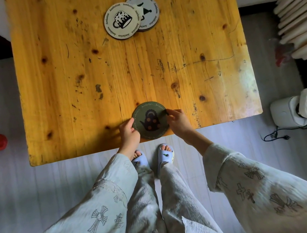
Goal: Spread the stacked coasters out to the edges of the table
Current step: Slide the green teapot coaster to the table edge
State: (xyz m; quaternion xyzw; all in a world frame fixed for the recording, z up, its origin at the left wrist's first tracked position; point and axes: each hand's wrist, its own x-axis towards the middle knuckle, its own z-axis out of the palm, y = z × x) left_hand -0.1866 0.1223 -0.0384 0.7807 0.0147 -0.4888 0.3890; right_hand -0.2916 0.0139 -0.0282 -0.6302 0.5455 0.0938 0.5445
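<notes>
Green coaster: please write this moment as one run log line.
green coaster at near table edge | left hand, right hand grip its rim | two cream coasters overlapping, far side

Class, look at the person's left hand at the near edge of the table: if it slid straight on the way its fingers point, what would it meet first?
The left hand already touches the green coaster; its fingers point towards the right hand at the coaster's far side, probably met next.

Green teapot-print coaster, cream mug-print coaster, yellow-orange knotty table, cross-patterned pale sleeves.
</notes>
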